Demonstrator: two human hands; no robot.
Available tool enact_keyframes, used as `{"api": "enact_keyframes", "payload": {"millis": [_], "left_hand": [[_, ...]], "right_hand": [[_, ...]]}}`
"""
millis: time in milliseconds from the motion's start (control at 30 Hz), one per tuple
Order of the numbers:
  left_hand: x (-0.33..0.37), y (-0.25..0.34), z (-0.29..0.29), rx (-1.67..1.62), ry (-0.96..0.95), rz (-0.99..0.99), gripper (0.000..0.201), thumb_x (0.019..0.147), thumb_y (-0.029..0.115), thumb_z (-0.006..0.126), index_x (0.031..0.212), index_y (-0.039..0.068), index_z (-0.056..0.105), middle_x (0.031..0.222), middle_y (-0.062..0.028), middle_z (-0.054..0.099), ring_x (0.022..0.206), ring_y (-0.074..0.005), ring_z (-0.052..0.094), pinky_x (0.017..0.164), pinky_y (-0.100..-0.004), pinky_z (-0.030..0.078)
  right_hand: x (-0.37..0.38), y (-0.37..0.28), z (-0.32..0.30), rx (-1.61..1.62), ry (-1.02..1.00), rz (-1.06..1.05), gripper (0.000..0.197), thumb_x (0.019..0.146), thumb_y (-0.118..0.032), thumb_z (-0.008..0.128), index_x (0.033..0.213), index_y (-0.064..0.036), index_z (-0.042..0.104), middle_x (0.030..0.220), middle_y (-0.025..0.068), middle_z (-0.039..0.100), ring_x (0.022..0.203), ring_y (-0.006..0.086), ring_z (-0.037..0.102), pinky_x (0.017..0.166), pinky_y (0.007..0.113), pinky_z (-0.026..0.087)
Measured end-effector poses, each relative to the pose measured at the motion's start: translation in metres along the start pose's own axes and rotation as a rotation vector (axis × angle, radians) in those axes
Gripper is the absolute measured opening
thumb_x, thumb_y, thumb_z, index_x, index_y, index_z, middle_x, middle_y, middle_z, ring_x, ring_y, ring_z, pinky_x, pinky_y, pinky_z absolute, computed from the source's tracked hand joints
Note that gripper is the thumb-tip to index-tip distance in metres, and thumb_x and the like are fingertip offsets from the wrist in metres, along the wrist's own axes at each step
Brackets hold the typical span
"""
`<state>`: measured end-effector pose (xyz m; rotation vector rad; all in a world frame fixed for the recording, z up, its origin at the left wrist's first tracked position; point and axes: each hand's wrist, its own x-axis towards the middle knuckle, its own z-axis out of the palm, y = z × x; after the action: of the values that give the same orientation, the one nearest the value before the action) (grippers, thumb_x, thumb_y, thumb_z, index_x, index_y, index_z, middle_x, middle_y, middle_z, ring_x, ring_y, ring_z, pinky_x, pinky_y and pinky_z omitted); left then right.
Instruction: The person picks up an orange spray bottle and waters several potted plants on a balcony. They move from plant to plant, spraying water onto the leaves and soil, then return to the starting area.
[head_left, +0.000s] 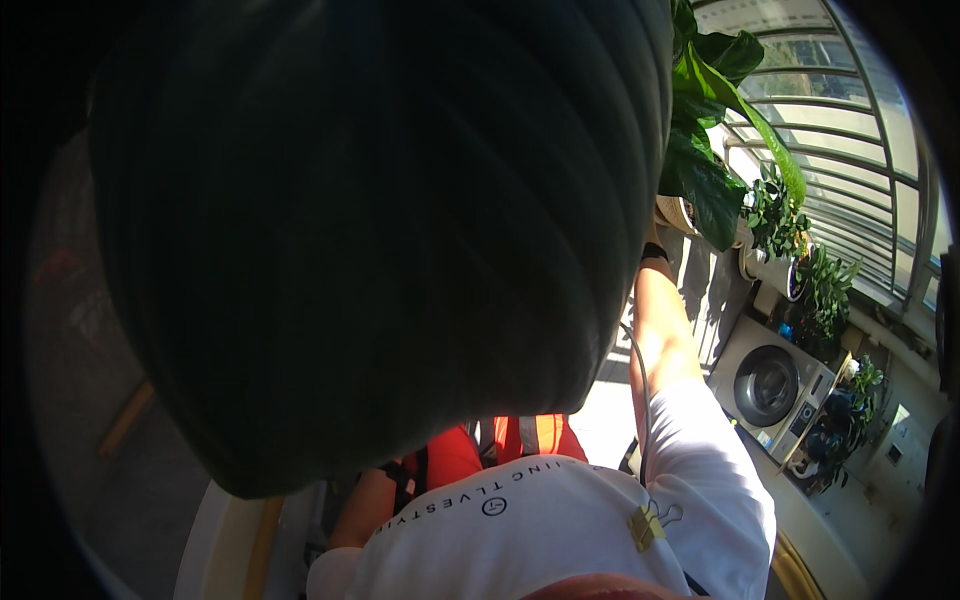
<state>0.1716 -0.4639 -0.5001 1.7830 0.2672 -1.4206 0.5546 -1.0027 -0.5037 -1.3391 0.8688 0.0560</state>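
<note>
A large dark leaf [380, 220] hangs very close in front of me and covers most of the middle and left of the view. My right arm [662, 315] stretches forward past its edge, with a black band [654, 251] at the wrist. Only a sliver of my right hand [653, 234] shows, beside a pale plant pot [677, 213]; its fingers are behind the leaf. Whether it touches the pot, I cannot tell. Of my left arm [365, 508], just a part shows at the lower left, and the hand is hidden.
Green leafy plants [715, 130] and further pots [775, 272] line a barred window [850, 140] on the right. Beyond my right arm stands a front-loading washing machine [768, 385]. A thin cable [643, 385] runs along that arm. Sunlight and shadows fall on the floor [708, 285].
</note>
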Motion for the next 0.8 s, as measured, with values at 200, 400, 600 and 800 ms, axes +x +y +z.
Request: {"api": "enact_keyframes", "payload": {"millis": [200, 400, 600, 800], "left_hand": [[0.000, -0.006, 0.004, 0.006, 0.019, -0.030, 0.039, 0.091, 0.026, 0.058, 0.118, -0.001, 0.061, 0.111, -0.0203, 0.067, 0.105, -0.0329, 0.064, 0.087, -0.0385, 0.049], [0.005, -0.013, 0.005, -0.083, 0.038, -0.056, 0.037, 0.091, 0.023, 0.061, 0.118, -0.002, 0.062, 0.109, -0.0190, 0.068, 0.104, -0.0277, 0.065, 0.087, -0.0359, 0.049], [0.016, -0.028, 0.001, -0.096, -0.014, -0.038, 0.032, 0.092, 0.019, 0.058, 0.117, -0.001, 0.062, 0.110, -0.0180, 0.068, 0.104, -0.0273, 0.064, 0.088, -0.0357, 0.049], [0.026, -0.024, -0.014, -0.069, -0.017, -0.030, 0.032, 0.093, 0.019, 0.057, 0.117, 0.000, 0.062, 0.111, -0.0179, 0.067, 0.104, -0.0273, 0.064, 0.088, -0.0357, 0.049]], "right_hand": [[-0.007, 0.024, 0.002, 0.041, -0.088, 0.049, 0.041, 0.096, -0.040, 0.058, 0.108, -0.0016, 0.061, 0.086, 0.0059, 0.062, 0.075, 0.0171, 0.060, 0.070, 0.031, 0.050], [-0.014, 0.034, 0.012, -0.104, -0.032, 0.087, 0.044, 0.096, -0.045, 0.056, 0.107, -0.0024, 0.061, 0.084, 0.0053, 0.060, 0.073, 0.0169, 0.059, 0.064, 0.031, 0.049], [-0.016, 0.030, 0.033, 0.011, -0.101, 0.153, 0.045, 0.096, -0.044, 0.055, 0.112, -0.0030, 0.060, 0.087, 0.0043, 0.060, 0.076, 0.0159, 0.058, 0.067, 0.030, 0.047], [-0.024, 0.026, 0.045, -0.111, -0.086, 0.040, 0.043, 0.097, -0.043, 0.054, 0.113, -0.0027, 0.060, 0.087, 0.0046, 0.061, 0.078, 0.0169, 0.058, 0.071, 0.031, 0.047]]}}
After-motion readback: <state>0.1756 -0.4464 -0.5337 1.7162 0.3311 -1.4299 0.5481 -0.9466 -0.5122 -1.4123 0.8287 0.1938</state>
